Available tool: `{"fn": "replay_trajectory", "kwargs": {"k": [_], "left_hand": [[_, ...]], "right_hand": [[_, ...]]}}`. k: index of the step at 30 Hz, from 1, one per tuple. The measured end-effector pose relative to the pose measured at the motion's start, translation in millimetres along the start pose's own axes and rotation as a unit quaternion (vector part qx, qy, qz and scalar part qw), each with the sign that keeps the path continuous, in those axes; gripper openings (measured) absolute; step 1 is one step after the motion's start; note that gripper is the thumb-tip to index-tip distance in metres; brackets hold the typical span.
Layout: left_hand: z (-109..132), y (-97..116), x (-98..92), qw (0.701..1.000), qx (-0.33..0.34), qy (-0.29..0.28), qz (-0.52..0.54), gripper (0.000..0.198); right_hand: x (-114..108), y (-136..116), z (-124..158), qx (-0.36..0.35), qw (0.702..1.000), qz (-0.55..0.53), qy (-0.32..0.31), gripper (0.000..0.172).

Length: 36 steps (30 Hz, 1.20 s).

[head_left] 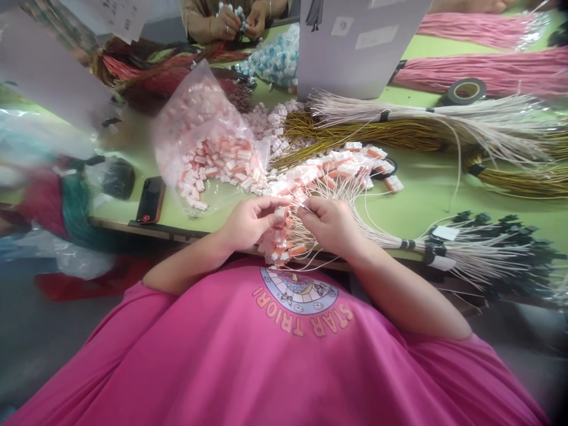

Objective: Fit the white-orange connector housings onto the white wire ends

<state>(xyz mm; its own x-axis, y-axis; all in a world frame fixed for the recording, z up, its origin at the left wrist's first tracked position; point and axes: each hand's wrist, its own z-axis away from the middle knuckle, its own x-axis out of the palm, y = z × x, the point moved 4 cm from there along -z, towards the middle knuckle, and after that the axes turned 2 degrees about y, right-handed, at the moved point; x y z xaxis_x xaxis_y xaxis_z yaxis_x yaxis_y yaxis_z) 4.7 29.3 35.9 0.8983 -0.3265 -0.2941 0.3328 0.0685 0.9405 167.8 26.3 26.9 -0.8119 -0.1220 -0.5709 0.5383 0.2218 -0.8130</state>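
At the table's front edge my left hand (252, 222) is closed, thumb and index finger pinching a small white-and-orange plug connector (282, 212). Close on its right, my right hand (331, 223) pinches a thin white wire near the connector; its fingertips partly hide the wire's end. Around and below both hands lies a bundle of white wires (377, 232), many with white-and-orange connectors (341, 163) on their ends. Black connectors (506, 248) cover the bundle's far right end. Behind my left hand, a clear plastic bag (199, 118) lies open with loose white-and-orange connectors spilling out.
A phone (151, 200) lies left of the bag. White wires (417, 112), yellow-brown wires (399, 136), pink wires (483, 71) and a tape roll (465, 92) lie at the right. A grey panel (346, 47) stands behind. Across the table, another person's hands (239, 22) hold blue-and-white pieces.
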Motion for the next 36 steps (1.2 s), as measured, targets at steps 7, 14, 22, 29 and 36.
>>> {"fn": "replay_trajectory", "kwargs": {"k": [7,14,22,29,36], "left_hand": [[0.6,5.2,-1.1,0.998,0.03,0.028,-0.057,0.028],[1.4,3.4,-1.1,0.994,0.062,0.018,-0.091,0.026],[1.6,4.0,1.3,0.989,0.093,0.026,-0.111,0.024],[3.8,3.9,-3.6,0.984,0.102,0.019,-0.141,0.024],[4.0,6.0,4.5,0.987,0.103,-0.013,-0.119,0.023]], "right_hand": [[-0.2,-1.9,1.6,-0.002,1.0,-0.024,-0.011,0.025],[-0.1,-2.2,0.2,0.0,0.999,-0.022,-0.024,0.025],[8.6,0.9,4.0,0.008,1.0,-0.007,-0.012,0.016],[4.4,2.0,-0.2,0.055,0.995,-0.061,-0.056,0.025],[9.0,4.1,-1.7,0.063,0.988,-0.112,-0.091,0.023]]}}
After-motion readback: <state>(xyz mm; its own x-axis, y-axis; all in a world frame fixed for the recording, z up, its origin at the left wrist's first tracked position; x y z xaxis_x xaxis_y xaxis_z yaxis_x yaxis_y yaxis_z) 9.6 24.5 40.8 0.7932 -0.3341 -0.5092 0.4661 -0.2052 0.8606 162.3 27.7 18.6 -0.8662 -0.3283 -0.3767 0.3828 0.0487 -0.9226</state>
